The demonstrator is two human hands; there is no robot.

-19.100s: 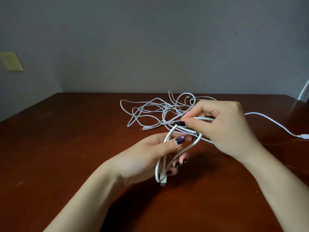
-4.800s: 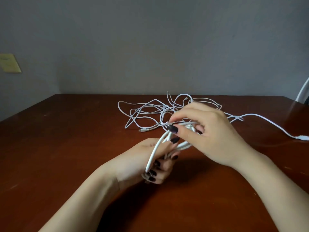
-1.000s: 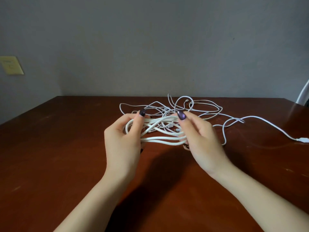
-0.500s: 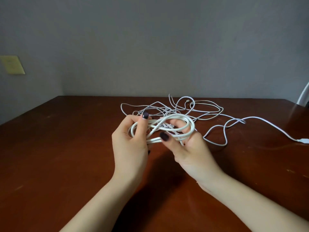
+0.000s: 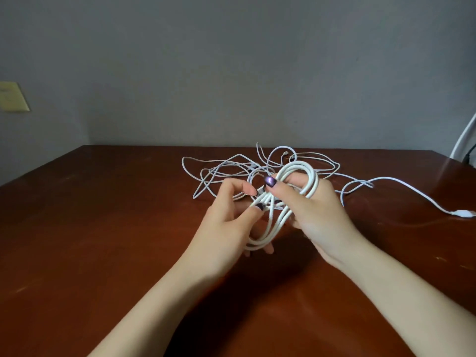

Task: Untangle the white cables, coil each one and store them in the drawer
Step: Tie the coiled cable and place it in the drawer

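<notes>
Two bare forearms reach in from the lower edge over the dark red-brown tabletop. The left hand has its grip closed in a pinch: thumb and forefinger tips meet on strands at the left side of a coil of thick white cable, and the other fingers curl under its lower loop. The right hand also has its grip closed. Its fingers pass through the coil's upper loop so the turns wrap over them, and the thumb (dark polished nail uppermost) lies across the strands. The coil is held between both hands, slanting from upper right to lower left.

Just behind the hands, a tangle of thinner white cables lies on the tabletop in loose crossing loops; I cannot tell which strand belongs to which cable. A trailing cable runs from it to the right and ends in a white connector lying flat near the tabletop's right edge.

Beyond stands a grey wall, with a yellowish wall plate at far left and a white curved bar at far right.
</notes>
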